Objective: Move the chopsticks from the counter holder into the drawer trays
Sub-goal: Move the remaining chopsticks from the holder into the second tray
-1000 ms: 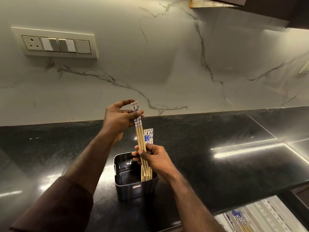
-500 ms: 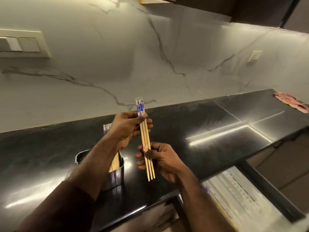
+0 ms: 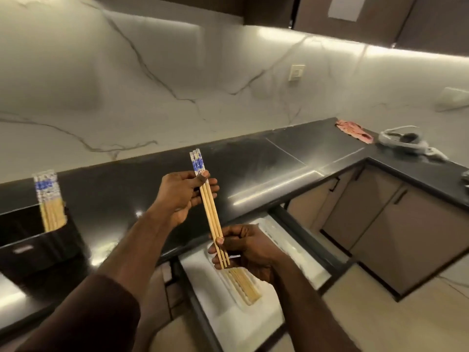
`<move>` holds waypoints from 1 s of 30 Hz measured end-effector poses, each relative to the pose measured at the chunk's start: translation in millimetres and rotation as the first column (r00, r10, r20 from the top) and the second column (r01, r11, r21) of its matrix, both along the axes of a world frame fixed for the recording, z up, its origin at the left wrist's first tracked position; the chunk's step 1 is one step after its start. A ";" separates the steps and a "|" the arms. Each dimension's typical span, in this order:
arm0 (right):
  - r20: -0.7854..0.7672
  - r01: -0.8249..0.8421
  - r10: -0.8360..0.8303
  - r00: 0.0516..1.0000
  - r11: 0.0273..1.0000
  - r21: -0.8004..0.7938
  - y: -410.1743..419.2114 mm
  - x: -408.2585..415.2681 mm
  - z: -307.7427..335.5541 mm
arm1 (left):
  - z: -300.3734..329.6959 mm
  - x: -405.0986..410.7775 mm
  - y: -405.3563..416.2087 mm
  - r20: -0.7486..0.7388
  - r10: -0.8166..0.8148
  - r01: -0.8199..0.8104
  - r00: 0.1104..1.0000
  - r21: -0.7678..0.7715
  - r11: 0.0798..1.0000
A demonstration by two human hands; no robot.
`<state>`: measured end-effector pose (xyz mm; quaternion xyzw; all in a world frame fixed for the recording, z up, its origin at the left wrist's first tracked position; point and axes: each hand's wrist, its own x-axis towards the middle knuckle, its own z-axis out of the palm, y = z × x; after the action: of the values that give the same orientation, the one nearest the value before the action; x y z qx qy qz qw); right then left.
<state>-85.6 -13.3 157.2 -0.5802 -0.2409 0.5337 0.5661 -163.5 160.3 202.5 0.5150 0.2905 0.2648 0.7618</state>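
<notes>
Both hands, left hand (image 3: 183, 194) and right hand (image 3: 247, 250), pinch the chopsticks (image 3: 209, 209), now carried from the holder (image 3: 38, 247) at nine o'clock to above the drawer tray (image 3: 243, 316); placing comes next.

A home kitchen: black counter (image 3: 266, 158), marble wall (image 3: 127, 85), cabinets (image 3: 380, 214) (an open drawer (image 3: 299, 240) under the hands).

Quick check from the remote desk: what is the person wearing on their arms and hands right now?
The left arm has a dark maroon-brown long sleeve pushed up, leaving the forearm bare. The right forearm is bare as far as the frame shows. Left hand and right hand are bare: no gloves, rings, watch or bands visible.
</notes>
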 end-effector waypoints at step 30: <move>0.016 0.068 -0.067 0.998 0.918 -0.392 -158.6 273.5 -54.7 | -111.8 283.9 -165.6 -0.059 -0.088 0.066 0.994 -0.303 0.951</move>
<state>187.8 -171.9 102.4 -0.6903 -0.1097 0.5508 0.4562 120.4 -5.3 90.7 0.4131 0.3342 0.1689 0.8302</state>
